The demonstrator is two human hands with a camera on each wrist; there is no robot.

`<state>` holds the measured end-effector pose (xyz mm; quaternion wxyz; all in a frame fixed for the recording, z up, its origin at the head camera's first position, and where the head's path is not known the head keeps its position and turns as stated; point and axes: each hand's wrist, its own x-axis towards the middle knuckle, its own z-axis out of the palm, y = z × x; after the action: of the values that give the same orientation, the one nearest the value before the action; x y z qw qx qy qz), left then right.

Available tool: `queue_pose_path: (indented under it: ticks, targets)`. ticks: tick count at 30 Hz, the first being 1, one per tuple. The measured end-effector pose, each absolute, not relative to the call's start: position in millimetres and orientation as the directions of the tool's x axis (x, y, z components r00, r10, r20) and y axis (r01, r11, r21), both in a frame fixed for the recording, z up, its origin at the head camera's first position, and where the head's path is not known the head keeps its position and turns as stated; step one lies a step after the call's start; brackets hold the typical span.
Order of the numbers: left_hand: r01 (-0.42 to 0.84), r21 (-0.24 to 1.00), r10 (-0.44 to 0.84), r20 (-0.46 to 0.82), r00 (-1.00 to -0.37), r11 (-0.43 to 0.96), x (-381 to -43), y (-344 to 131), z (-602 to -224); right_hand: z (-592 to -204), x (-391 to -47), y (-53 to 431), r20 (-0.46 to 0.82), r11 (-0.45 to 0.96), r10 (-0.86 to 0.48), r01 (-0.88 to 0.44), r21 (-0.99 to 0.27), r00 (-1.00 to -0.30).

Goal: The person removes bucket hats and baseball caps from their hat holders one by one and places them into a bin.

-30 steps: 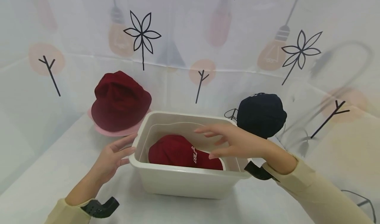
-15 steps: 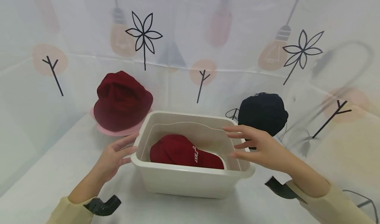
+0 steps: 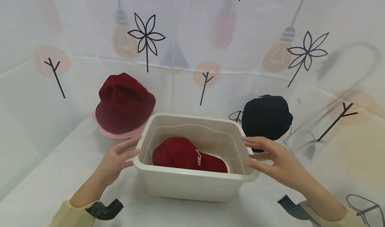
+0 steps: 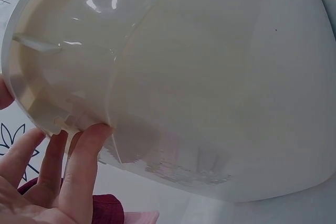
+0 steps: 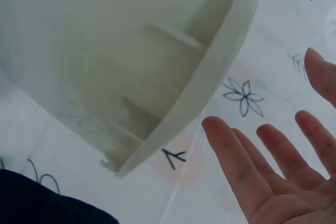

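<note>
Left hand [image 3: 112, 161], fingers extended, touches one end of a white bin [image 3: 192, 185]; right hand [image 3: 273, 160], fingers spread, is just beside the opposite end. Red cap [image 3: 175, 155]: in the bin, between both hands; dark hat [image 3: 267, 115]: beyond the right.

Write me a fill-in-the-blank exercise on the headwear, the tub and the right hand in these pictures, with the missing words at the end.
1. The red cap in the white tub has lettering in the color ____.
2. In the head view, the maroon hat is toward the left, while the dark cap is toward the ____.
3. The object showing beneath the maroon hat is colored ____.
4. The right hand is holding ____.

Missing words: white; right; pink; nothing.
</note>
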<state>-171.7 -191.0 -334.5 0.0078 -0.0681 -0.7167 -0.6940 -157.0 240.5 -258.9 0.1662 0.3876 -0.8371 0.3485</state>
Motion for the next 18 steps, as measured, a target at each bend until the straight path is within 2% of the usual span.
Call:
queue_pose_path:
  ticks: [3, 11, 18]
  targets:
    - [0.112, 0.993, 0.090, 0.110, -0.990, 0.023, -171.9, -190.9, -335.4, -263.8, -155.5, 243.4, 0.571, 0.465, -0.500, -0.758, -0.457, -0.651]
    - [0.108, 0.994, 0.091, 0.105, -0.990, 0.031, -172.4, -191.3, -336.1, -276.3, -154.9, 252.4, 0.555, 0.579, -0.368, -0.651, -0.492, -0.746]
    - [0.106, 0.994, 0.086, 0.102, -0.991, 0.041, -172.5, -191.3, -335.1, -288.2, -164.4, 264.4, 0.591, 0.563, -0.282, -0.629, -0.535, -0.755]
